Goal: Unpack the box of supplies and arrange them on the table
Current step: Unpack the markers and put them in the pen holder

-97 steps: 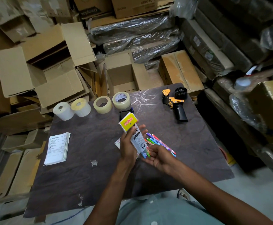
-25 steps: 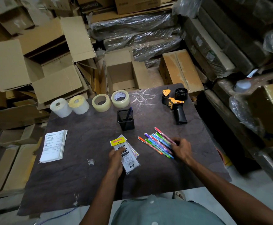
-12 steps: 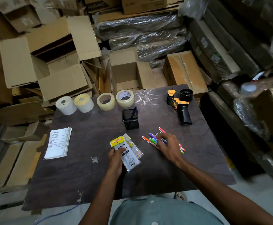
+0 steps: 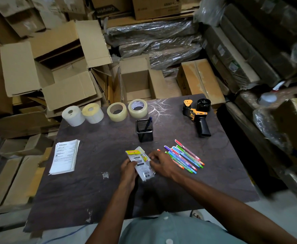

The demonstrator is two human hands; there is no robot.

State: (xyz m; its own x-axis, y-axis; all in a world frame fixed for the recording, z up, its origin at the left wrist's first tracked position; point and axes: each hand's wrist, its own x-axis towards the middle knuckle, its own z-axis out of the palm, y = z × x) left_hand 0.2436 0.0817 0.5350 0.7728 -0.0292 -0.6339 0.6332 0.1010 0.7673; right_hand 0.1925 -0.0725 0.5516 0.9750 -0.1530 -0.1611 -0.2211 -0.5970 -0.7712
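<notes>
A clear plastic pen packet (image 4: pixel 141 164) with a yellow header lies on the dark table (image 4: pixel 100 194) near its middle. My left hand (image 4: pixel 128 171) grips the packet's left edge. From the other side, my right hand (image 4: pixel 162 163) pinches its right edge with curled fingers. Several loose coloured pens (image 4: pixel 185 157) lie in a row just right of my right hand. A black mesh pen holder (image 4: pixel 144 130) with one blue pen stands behind the packet.
Two white label rolls (image 4: pixel 73 115) (image 4: pixel 92 113) and two clear tape rolls (image 4: pixel 117 111) (image 4: pixel 138 108) line the far edge. A tape dispenser (image 4: pixel 197 115) lies at the far right, a paper stack (image 4: pixel 65 156) at the left. An open cardboard box (image 4: pixel 137 83) sits behind the table.
My right hand has left the coloured pens and moved left onto the packet's right edge. My left hand has stayed on the packet. The pens lie uncovered in their row.
</notes>
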